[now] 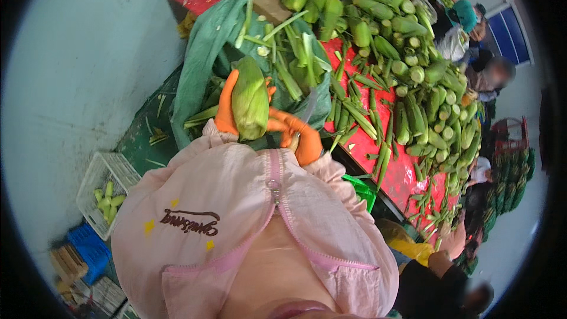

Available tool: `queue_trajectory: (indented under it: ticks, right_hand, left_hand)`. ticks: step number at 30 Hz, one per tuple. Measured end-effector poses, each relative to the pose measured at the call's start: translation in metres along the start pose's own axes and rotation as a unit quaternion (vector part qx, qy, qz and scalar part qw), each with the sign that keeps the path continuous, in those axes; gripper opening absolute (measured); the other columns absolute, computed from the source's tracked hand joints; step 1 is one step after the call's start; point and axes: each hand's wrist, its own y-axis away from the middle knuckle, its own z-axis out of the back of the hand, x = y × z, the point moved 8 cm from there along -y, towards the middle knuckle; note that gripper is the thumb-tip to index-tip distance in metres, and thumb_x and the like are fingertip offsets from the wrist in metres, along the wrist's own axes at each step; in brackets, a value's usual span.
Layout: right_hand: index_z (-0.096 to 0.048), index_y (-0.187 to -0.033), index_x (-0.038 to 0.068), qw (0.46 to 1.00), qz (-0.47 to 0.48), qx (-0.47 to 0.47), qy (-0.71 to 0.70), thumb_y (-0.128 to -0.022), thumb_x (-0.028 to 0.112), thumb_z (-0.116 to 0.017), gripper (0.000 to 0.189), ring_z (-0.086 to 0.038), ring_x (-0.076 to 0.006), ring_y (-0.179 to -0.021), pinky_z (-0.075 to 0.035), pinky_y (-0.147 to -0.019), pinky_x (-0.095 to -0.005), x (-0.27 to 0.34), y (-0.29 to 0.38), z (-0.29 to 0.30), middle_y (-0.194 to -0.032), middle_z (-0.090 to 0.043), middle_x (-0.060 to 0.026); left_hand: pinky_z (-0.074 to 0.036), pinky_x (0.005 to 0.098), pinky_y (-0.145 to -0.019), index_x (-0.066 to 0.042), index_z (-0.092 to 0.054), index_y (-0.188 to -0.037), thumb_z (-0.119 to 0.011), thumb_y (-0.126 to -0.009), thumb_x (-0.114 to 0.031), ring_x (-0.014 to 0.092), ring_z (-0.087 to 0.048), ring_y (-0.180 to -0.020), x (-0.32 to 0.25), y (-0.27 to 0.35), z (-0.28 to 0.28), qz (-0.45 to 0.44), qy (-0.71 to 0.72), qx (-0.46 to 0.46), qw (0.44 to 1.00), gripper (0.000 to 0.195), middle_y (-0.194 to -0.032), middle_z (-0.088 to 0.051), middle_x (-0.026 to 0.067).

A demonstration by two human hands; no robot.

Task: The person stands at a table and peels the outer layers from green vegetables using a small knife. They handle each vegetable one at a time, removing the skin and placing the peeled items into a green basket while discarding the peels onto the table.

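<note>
My left hand (227,107), in an orange glove, holds an ear of corn in its green husk (250,97), cupped from its left side. The cut base of the ear points toward my chest. Close by on the right, my right hand (303,139), also gloved in orange, grips the handle of a knife (308,105); the blade points up and away from me. Its fingers reach toward the lower part of the ear; whether they touch it I cannot tell. Beneath the hands lies an open green woven sack (195,71) with cut husk leaves (288,77) in it.
Husked corn ears (412,71) are heaped on a red table (398,181) to the right, among cut husk pieces (354,110). A white crate (128,170) with pale ears stands lower left, near a blue crate (88,248). A green crate (363,192) is beside the table. Co-workers are at the right.
</note>
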Motion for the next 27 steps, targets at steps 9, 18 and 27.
queue_trajectory:
  ticks: [9, 18, 27]
  right_hand:
    - [-0.034, -0.149, 0.017, 0.489, 0.353, 0.016, 0.798, -0.073, 0.009, -0.063, 0.082, -0.058, -0.0285, -0.054, -0.047, -0.05, -0.0383, 0.056, 0.0, -0.103, -0.072, -0.063, -0.0099]
    - [-0.022, -0.152, 0.016, 0.353, 0.345, 0.04, 0.869, -0.067, 0.013, -0.069, 0.097, -0.061, -0.0282, -0.057, -0.047, -0.05, -0.0406, 0.058, -0.041, -0.087, -0.071, -0.058, -0.0083]
    - [-0.03, -0.149, 0.013, 0.34, 0.344, 0.041, 0.874, -0.065, 0.013, -0.068, 0.092, -0.059, -0.0294, -0.057, -0.047, -0.051, -0.0417, 0.045, -0.038, -0.084, -0.069, -0.056, -0.008]
  left_hand:
    - [-0.054, 0.0435, -0.086, -0.003, -0.064, -0.106, -0.057, -0.09, -0.048, 0.03, -0.066, -0.094, -0.02, 0.01, 0.043, -0.069, 0.039, -0.039, 0.996, 0.048, -0.103, -0.068, 0.0136]
    - [-0.055, 0.0408, -0.083, -0.01, -0.064, -0.112, -0.057, -0.091, -0.045, 0.026, -0.066, -0.092, -0.013, 0.013, 0.031, -0.052, 0.01, 0.004, 0.999, 0.042, -0.106, -0.068, 0.0106]
    - [-0.053, 0.0382, -0.083, -0.011, -0.064, -0.113, -0.056, -0.089, -0.054, 0.024, -0.066, -0.089, 0.002, 0.03, 0.027, 0.028, -0.004, -0.068, 0.997, 0.05, -0.102, -0.069, 0.0079]
